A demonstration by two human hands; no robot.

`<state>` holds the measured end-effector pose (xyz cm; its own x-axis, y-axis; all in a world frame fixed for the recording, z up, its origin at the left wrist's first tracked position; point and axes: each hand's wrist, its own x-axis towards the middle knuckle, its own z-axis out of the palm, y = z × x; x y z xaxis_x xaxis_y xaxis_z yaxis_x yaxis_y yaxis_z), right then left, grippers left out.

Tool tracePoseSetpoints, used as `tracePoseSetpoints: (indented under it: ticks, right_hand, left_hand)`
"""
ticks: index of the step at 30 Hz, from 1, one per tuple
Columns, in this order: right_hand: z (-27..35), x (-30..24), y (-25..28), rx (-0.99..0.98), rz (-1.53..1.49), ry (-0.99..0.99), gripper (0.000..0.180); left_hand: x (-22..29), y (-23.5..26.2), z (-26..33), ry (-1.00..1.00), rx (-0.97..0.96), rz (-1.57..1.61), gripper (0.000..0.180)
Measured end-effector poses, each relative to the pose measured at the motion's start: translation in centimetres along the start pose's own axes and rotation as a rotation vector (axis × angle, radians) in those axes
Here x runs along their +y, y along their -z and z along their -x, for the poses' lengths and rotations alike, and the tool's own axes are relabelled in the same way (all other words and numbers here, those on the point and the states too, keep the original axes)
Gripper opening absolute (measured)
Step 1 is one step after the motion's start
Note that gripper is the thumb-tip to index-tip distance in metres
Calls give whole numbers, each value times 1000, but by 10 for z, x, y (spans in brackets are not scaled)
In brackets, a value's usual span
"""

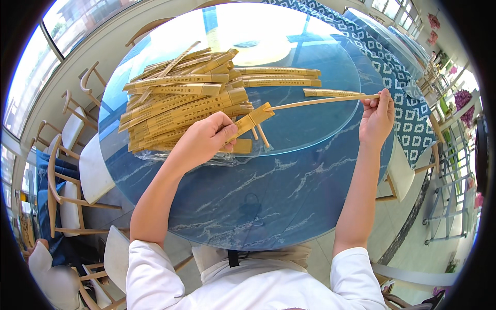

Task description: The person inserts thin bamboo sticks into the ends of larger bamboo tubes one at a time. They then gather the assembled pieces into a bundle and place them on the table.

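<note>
My left hand point(205, 138) pinches the lower end of a gold paper chopstick sleeve point(251, 120), held tilted over the table. At the sleeve's open upper end sits one tip of the long pale wooden chopsticks point(320, 102); whether one or two sticks are there I cannot tell. My right hand point(378, 116) grips their far end, out to the right. Beside my left hand lies a large pile of gold chopstick sleeves point(188, 106), partly on clear plastic wrap point(204, 159). Two bare stick ends point(264, 136) show just below the held sleeve.
Everything lies on a round blue marbled table point(248, 206) with a glass turntable point(320, 126). Several sleeved chopsticks point(281, 82) lie apart, right of the pile; another sleeve point(330, 93) is near my right hand. Wooden chairs point(72, 191) stand to the left, and a person point(54, 274) sits at lower left.
</note>
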<state>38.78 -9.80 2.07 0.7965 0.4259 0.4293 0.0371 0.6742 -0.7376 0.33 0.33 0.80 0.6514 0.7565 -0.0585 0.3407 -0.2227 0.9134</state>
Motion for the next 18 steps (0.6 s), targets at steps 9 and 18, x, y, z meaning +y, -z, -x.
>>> tracePoseSetpoints:
  ticks: [9,18]
  right_hand:
    - [0,-1,2,5,104,-6,28]
    - [33,21,-30,-99,453,-107,33]
  left_hand:
    - [4,-7,4,-121,70,-183,20]
    - [4,-8,4,-171,46,-290,17]
